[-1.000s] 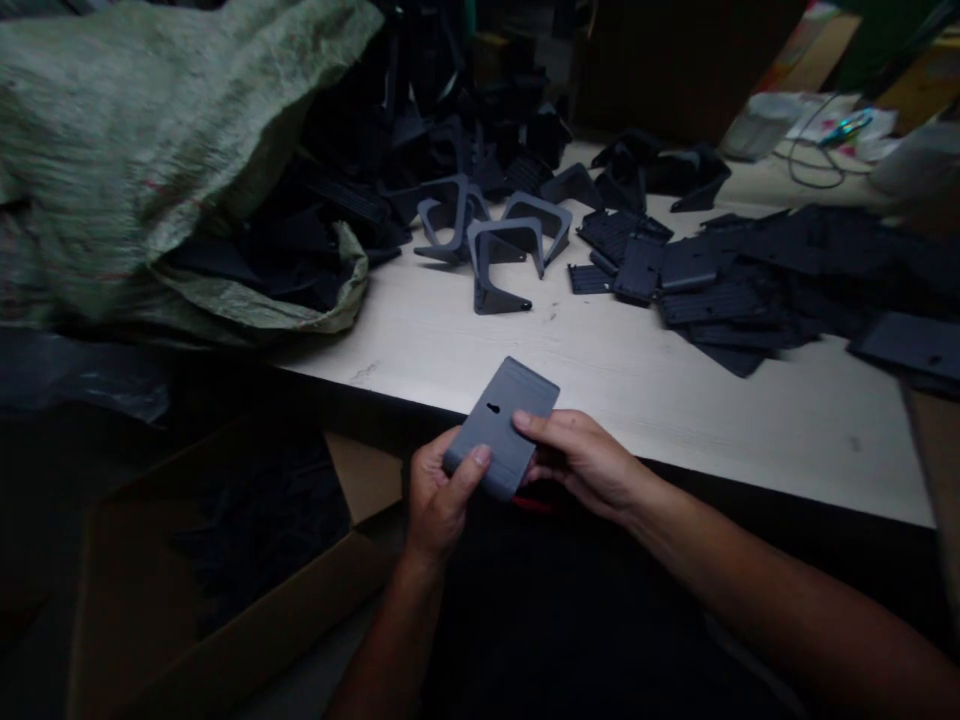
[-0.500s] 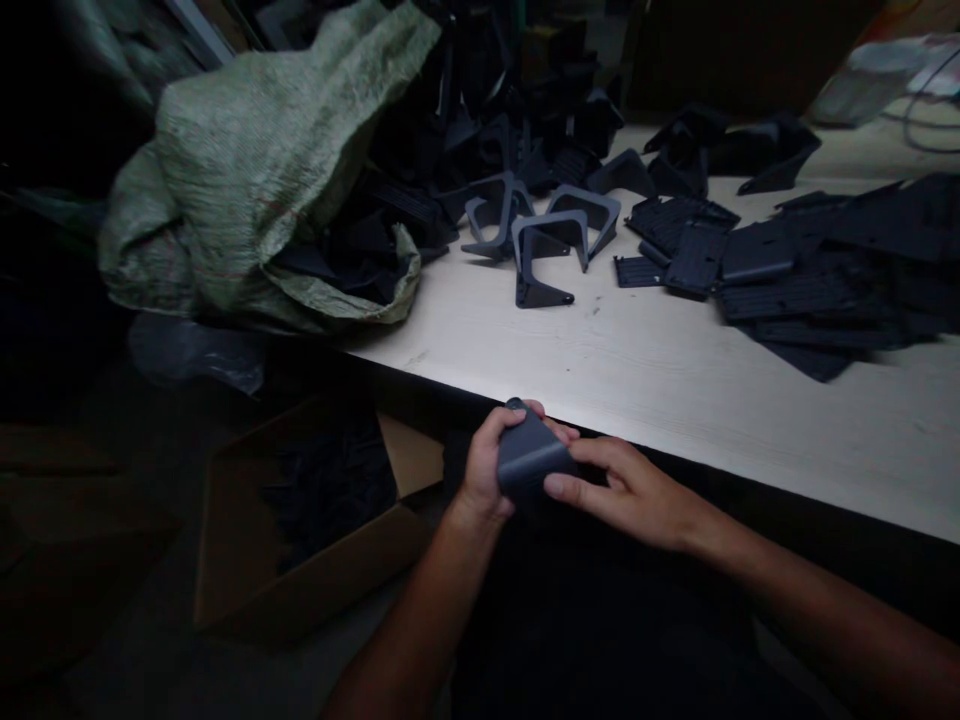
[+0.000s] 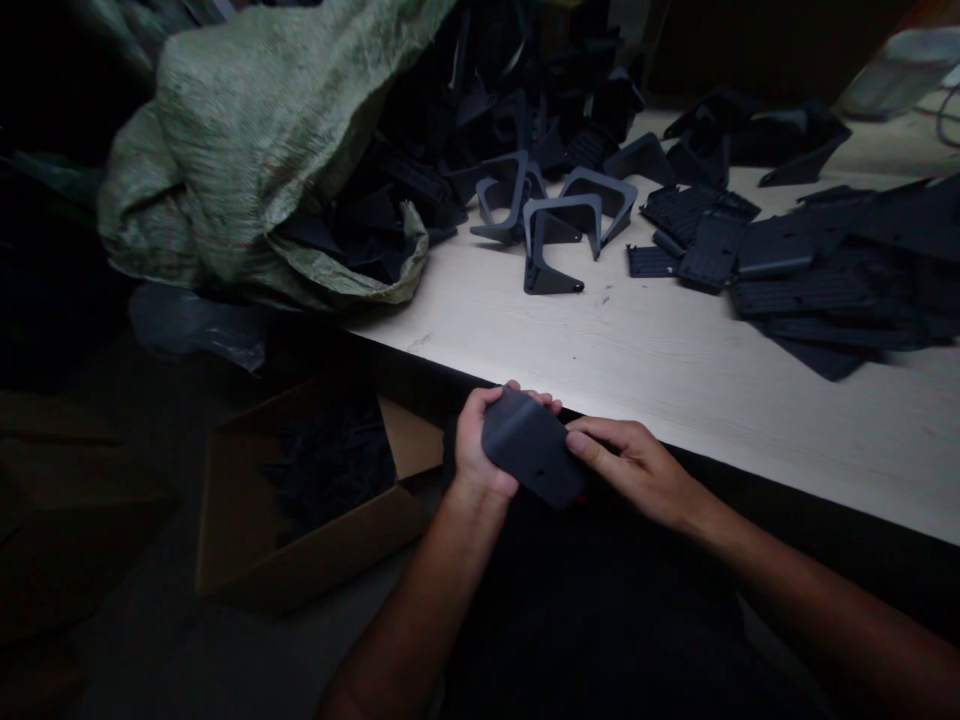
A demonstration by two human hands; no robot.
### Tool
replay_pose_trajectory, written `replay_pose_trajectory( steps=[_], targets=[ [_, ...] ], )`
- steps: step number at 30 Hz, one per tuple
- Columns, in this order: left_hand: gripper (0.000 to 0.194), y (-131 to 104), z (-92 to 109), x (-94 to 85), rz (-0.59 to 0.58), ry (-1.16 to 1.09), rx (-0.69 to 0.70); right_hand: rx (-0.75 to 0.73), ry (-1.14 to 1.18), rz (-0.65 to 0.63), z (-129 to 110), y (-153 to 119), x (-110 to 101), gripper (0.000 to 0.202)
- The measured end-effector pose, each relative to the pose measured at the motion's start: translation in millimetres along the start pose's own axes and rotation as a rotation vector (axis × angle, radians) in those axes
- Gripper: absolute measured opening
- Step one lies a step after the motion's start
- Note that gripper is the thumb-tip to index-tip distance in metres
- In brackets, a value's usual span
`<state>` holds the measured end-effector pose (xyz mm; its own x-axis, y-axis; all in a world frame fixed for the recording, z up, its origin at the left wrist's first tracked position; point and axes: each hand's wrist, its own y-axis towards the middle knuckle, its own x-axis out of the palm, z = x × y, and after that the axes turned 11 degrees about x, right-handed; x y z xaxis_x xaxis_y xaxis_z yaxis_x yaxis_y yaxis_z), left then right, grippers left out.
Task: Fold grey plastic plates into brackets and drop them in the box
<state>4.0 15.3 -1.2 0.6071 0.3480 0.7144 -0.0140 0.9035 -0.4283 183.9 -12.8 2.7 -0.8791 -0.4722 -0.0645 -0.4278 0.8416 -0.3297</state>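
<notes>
A dark grey plastic part (image 3: 536, 450) with a flat face, a rounded bend and a small hole is held in front of the table's front edge. My left hand (image 3: 480, 445) is closed around its left side, thumb on top and fingertips showing behind. At its right edge, my right hand (image 3: 626, 460) pinches the part between thumb and fingers. Beyond the hands, bent U-shaped brackets (image 3: 562, 215) stand on the pale table (image 3: 480, 340).
Flat ribbed dark panels (image 3: 810, 270) lie heaped on the right. A green woven sack (image 3: 232, 150) with dark parts at its mouth rests on the left. Below it sits an open cardboard box (image 3: 300, 575) of dark pieces, near a clear plastic bag (image 3: 195, 325).
The plastic part has been turned, so its broad flat face with the hole now shows. My right hand has shifted to its right edge. The view has moved slightly.
</notes>
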Motion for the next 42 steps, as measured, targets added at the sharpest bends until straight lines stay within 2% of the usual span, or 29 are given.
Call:
replay_pose_trajectory(
  steps=[2,5,8,11,14,17,21,24,27,28,32,34,35,37,40,42],
  targets=[
    [0.015,1,1,-4.2,0.069,-0.001,-0.036,0.028,-0.018,-0.014,3,-3,-1,0.042],
    [0.027,2,-4,-13.3,0.136,0.063,-0.126,0.06,-0.008,0.043,4,-5,2,0.048],
    [0.03,3,-12,-23.5,0.159,0.087,-0.115,0.104,0.047,0.079,4,-3,5,0.051],
    [0.025,3,-17,-31.0,0.175,0.044,-0.081,0.186,0.12,0.051,5,3,2,0.056],
    [0.024,2,-17,-35.1,0.206,-0.017,-0.121,0.272,0.21,0.014,7,10,-3,0.056],
    [0.027,0,-13,-40.2,0.214,-0.047,-0.171,0.299,0.234,-0.014,9,16,-5,0.055],
    [0.024,-5,-3,-53.7,0.202,-0.052,-0.208,0.289,0.131,-0.098,8,18,-4,0.055],
    [0.024,-12,10,-69.4,0.21,-0.055,-0.22,0.2,-0.064,-0.058,5,17,-4,0.049],
    [0.024,-17,38,-95.7,0.277,-0.07,-0.113,0.131,-0.193,0.051,0,15,-7,0.045],
    [0.023,-18,51,-107.9,0.327,-0.069,-0.012,0.118,-0.212,0.074,-3,15,-10,0.045],
    [0.019,-20,109,-169.9,0.622,-0.022,0.556,0.128,-0.223,0.13,-14,15,-25,0.053],
    [0.026,-20,125,-200.3,0.71,0.034,0.675,0.197,-0.195,0.162,-18,15,-32,0.057],
    [0.029,-18,126,-213.1,0.726,0.077,0.68,0.234,-0.18,0.176,-18,15,-36,0.059],
    [0.031,-11,115,-232.5,0.734,0.201,0.638,0.282,-0.16,0.198,-16,16,-42,0.057],
    [0.036,13,77,-247.8,0.672,0.465,0.468,0.299,-0.153,0.202,-4,17,-52,0.051],
    [0.034,34,50,-252.7,0.602,0.682,0.322,0.25,-0.22,0.297,7,18,-59,0.054]
  ],
)
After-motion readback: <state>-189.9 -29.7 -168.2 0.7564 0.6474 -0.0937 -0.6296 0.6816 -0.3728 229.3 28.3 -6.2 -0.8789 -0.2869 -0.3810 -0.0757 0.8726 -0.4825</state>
